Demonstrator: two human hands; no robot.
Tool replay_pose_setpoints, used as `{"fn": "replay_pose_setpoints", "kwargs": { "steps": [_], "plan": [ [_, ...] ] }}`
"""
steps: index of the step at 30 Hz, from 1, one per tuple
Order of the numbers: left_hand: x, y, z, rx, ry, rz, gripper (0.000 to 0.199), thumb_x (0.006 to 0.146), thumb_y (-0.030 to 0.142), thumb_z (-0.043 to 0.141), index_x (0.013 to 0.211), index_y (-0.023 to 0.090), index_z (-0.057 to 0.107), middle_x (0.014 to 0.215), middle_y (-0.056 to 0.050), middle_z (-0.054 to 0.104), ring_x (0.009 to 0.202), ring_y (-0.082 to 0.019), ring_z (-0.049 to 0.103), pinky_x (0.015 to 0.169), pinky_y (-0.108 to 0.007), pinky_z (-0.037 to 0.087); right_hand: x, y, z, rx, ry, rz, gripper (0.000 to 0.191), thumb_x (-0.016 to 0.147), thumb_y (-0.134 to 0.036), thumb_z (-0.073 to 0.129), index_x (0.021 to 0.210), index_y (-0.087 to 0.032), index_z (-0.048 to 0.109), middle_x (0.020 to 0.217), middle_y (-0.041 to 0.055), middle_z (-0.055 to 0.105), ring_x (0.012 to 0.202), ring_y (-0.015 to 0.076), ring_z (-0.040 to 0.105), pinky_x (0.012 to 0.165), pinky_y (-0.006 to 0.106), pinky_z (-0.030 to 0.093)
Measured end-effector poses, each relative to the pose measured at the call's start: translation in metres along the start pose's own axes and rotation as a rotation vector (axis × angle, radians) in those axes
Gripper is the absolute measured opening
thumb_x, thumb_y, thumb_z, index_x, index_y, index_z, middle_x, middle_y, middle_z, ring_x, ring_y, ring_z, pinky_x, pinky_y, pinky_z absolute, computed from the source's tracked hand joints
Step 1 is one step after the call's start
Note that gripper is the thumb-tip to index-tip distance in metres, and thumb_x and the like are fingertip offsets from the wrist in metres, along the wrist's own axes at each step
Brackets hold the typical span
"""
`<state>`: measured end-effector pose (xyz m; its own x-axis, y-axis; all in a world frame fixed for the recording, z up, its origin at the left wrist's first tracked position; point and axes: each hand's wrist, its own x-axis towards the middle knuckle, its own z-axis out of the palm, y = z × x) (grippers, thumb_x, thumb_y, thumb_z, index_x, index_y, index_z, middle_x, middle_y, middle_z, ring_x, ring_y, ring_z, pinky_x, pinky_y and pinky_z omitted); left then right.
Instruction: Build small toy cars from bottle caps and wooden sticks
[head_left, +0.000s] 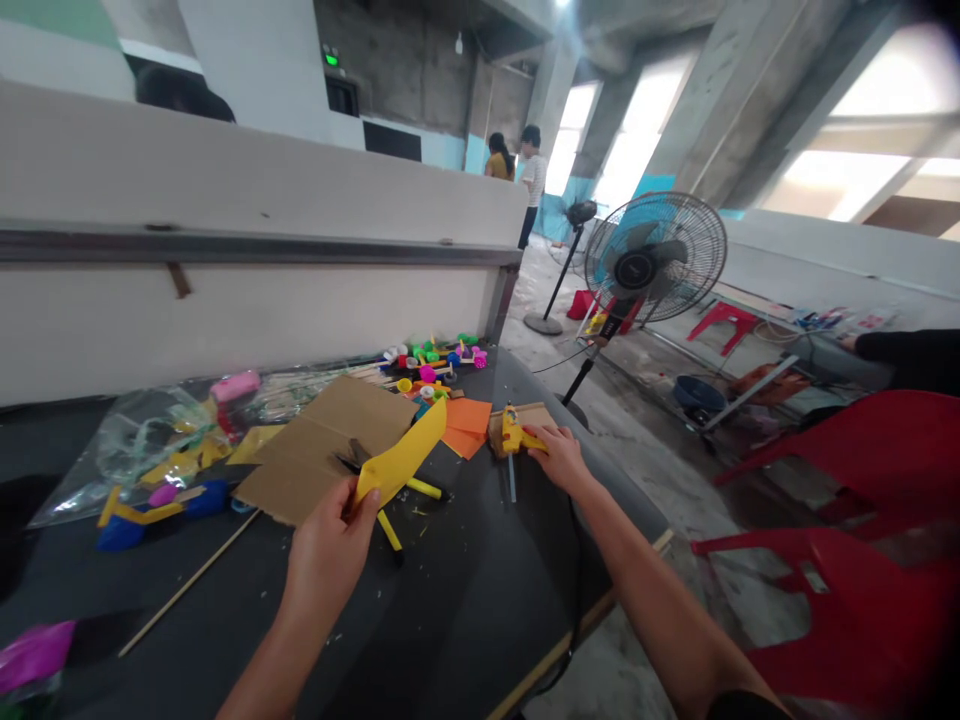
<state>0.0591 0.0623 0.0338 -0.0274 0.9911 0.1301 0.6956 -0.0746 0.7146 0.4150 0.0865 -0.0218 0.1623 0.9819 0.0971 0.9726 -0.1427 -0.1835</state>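
My left hand [326,550] pinches a folded strip of yellow sheet [409,452] between thumb and fingers, raised over the dark table. With its fingers around the handle, my right hand [561,458] grips a yellow hot glue gun [513,432]. A clear glue stick [512,478] juts from the gun, which is at a small cardboard piece [534,412]. Below the yellow strip lie two yellow handles with black ends [391,538]; dark pointed tips show behind the strip, and the part between is hidden. Orange sheets [469,420] lie between my hands.
A larger cardboard sheet [315,440], a thin wooden stick [187,585] and a clear plastic bag [120,450] lie at left. Colourful small caps [427,373] are heaped at the back. A standing fan [636,268] and red chairs [832,590] are at right. Several people are nearby.
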Motion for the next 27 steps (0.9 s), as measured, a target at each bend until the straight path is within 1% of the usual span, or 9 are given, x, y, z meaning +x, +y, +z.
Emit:
{"fn": "replay_pose_setpoints", "kwargs": {
  "steps": [4,10,17,22,27],
  "plan": [
    [-0.005,-0.002,-0.004,0.02,0.002,-0.027,0.027,0.079,0.043,0.045,0.084,0.02,0.059,0.068,-0.001,0.063,0.061,-0.018,0.059,0.052,-0.024,0.036,0.006,0.001,0.0,0.002,0.001,-0.016,0.044,0.082,-0.03,0.053,0.126,-0.038,0.047,0.122,0.0002,0.057,0.107,0.0237,0.043,0.078,0.034,0.034],
    [-0.01,-0.008,-0.009,-0.004,-0.002,-0.029,0.028,0.08,0.044,0.045,0.083,0.02,0.059,0.067,-0.001,0.064,0.061,-0.019,0.059,0.052,-0.024,0.037,0.007,-0.003,0.001,-0.005,0.004,-0.013,0.05,0.079,-0.026,0.055,0.127,-0.039,0.046,0.126,0.0002,0.053,0.107,0.025,0.043,0.078,0.034,0.034],
    [-0.015,-0.011,-0.015,-0.07,0.022,-0.056,0.032,0.079,0.046,0.046,0.09,0.02,0.06,0.072,-0.002,0.066,0.065,-0.02,0.06,0.055,-0.025,0.039,0.003,-0.006,0.0,-0.007,0.016,0.014,0.059,0.074,-0.029,0.06,0.13,-0.033,0.042,0.122,0.0039,0.054,0.109,0.0256,0.043,0.079,0.034,0.035],
    [-0.016,-0.014,-0.015,-0.045,0.008,-0.06,0.029,0.079,0.046,0.046,0.084,0.02,0.059,0.064,0.0,0.06,0.059,-0.018,0.056,0.053,-0.025,0.037,0.002,-0.008,0.001,0.011,0.058,0.021,0.053,0.074,-0.027,0.06,0.125,-0.029,0.048,0.114,0.0061,0.058,0.106,0.0257,0.045,0.081,0.035,0.035],
    [-0.017,-0.017,-0.015,-0.04,0.037,-0.06,0.027,0.079,0.044,0.046,0.081,0.02,0.058,0.063,0.0,0.059,0.058,-0.017,0.055,0.052,-0.024,0.036,-0.002,-0.012,0.005,0.095,0.13,-0.08,0.041,0.076,-0.018,0.056,0.117,-0.021,0.054,0.109,0.006,0.061,0.103,0.0213,0.049,0.091,0.034,0.035]
  ]
}}
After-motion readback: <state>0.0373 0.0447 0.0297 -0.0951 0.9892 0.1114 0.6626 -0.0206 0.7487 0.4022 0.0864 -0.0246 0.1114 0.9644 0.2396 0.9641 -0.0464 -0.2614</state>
